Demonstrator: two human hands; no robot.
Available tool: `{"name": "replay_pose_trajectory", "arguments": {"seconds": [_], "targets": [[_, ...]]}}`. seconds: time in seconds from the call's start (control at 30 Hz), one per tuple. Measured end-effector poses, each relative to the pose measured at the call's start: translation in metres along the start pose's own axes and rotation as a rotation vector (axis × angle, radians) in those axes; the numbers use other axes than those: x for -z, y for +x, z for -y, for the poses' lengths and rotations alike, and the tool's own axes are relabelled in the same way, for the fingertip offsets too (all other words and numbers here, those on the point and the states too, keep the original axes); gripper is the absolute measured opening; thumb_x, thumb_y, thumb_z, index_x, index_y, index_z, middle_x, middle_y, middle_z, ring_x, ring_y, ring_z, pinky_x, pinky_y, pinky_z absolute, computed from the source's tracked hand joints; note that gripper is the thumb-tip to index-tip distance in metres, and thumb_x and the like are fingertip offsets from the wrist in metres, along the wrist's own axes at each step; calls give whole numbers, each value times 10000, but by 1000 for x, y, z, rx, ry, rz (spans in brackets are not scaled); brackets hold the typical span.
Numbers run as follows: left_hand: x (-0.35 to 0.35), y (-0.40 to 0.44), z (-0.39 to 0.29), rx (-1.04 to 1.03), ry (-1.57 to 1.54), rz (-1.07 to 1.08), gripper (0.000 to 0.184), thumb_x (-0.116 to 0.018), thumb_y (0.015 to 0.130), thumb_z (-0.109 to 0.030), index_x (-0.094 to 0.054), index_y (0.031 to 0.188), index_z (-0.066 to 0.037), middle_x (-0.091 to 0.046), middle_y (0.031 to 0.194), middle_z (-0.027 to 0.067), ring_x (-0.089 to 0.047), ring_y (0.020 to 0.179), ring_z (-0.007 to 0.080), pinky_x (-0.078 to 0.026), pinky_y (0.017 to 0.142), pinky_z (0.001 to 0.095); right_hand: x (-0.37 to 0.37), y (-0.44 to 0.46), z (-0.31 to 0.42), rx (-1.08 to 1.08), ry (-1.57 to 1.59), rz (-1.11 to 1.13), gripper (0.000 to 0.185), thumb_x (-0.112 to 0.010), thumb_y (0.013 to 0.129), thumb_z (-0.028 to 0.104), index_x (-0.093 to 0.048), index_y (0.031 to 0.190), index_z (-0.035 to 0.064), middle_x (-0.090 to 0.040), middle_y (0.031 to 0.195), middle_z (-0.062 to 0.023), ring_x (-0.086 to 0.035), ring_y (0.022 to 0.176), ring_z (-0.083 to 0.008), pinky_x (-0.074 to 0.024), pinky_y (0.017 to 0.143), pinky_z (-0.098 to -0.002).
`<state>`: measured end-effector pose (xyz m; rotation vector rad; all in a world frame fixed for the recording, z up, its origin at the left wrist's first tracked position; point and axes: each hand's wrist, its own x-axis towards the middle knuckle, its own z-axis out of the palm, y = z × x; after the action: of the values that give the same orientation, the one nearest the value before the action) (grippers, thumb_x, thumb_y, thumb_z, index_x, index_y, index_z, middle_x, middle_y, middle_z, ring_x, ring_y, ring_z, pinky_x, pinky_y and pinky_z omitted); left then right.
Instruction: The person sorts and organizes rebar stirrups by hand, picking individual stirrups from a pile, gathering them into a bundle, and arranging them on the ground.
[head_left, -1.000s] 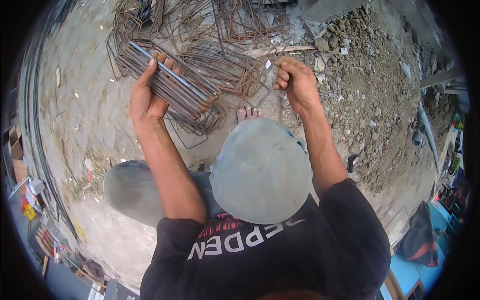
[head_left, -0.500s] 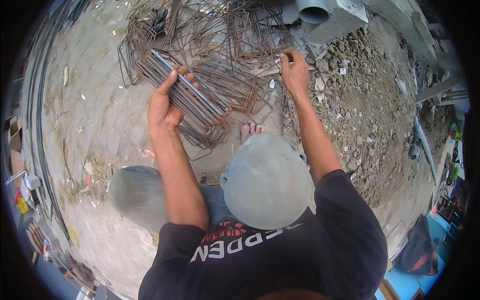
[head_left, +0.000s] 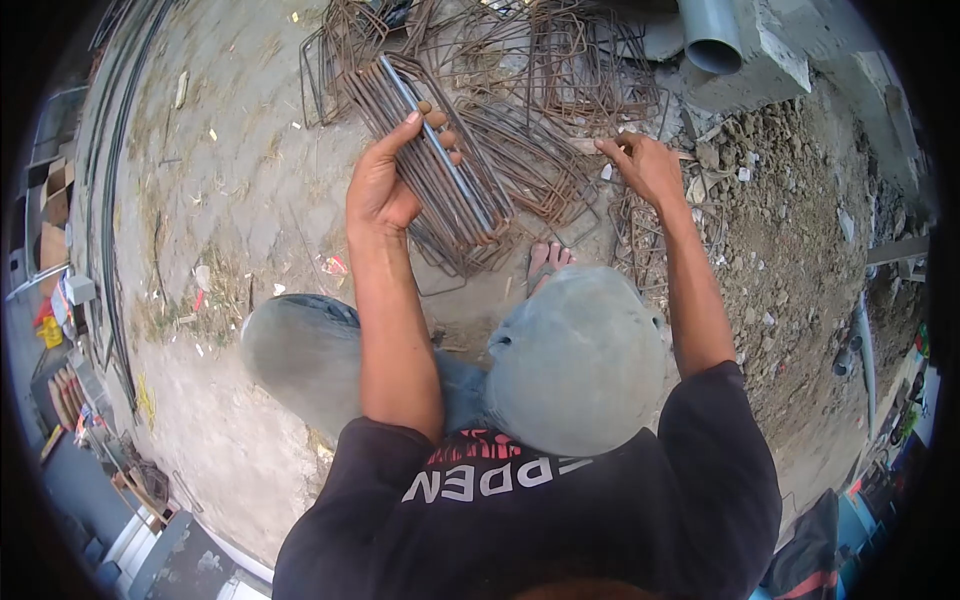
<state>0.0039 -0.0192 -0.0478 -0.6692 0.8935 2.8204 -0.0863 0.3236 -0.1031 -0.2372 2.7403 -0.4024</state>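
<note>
My left hand (head_left: 388,185) is closed around a bundle of rusty rectangular rebar stirrups (head_left: 415,165). Its fingertips curl over a smoother blue-grey bar (head_left: 445,150) that runs along the bundle's upper side. More stirrups (head_left: 540,165) lie on the ground just beyond and to the right. Over by the rubble, my right hand (head_left: 650,165) hovers with its thumb and fingertips brought together in a pinch. Whatever is between those fingertips, if anything, is too small to make out.
A tangle of bent rebar (head_left: 590,65) lies ahead. At the upper right a grey plastic pipe (head_left: 712,45) rests by a concrete block (head_left: 775,65). Broken soil and rubble (head_left: 770,230) spread on the right. Long dark bars (head_left: 95,220) run along the left.
The view has shifted, so the scene sits farther right and slightly lower. My left hand keeps its grip on the stirrups. My right hand stays raised with its fingertips together.
</note>
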Motion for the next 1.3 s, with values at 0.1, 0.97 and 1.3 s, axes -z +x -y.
{"name": "replay_pose_trajectory", "arguments": {"seconds": [0.1, 0.97, 1.3], "targets": [[3, 4, 8, 26, -27, 18, 233, -669, 960, -124, -627, 1164, -22, -701, 1041, 122, -710, 906, 251, -626, 770, 446, -13, -36, -31, -3, -229, 156, 634, -610, 892, 655, -732, 1143, 85, -718, 1096, -157, -675, 1030, -351, -438, 972, -532], [-21, 16, 34, 112, 84, 34, 333, -658, 977, -169, -562, 1247, 1, -673, 1137, 168, -702, 991, 303, -627, 782, 476, 16, -105, 83, 166, 903, -273, 282, -593, 1007, 245, -689, 1138, 14, -563, 613, -97, -545, 563, -166, -428, 573, -342], [-13, 15, 38, 79, 116, -56, 357, -685, 968, -196, -565, 1263, -35, -654, 1220, 171, -669, 1085, 331, -596, 864, 502, -6, -85, 114, 503, 718, -70, 490, -652, 954, 291, -585, 1399, 96, -684, 1221, -208, -678, 1090, -372, -534, 904, -448]]}}
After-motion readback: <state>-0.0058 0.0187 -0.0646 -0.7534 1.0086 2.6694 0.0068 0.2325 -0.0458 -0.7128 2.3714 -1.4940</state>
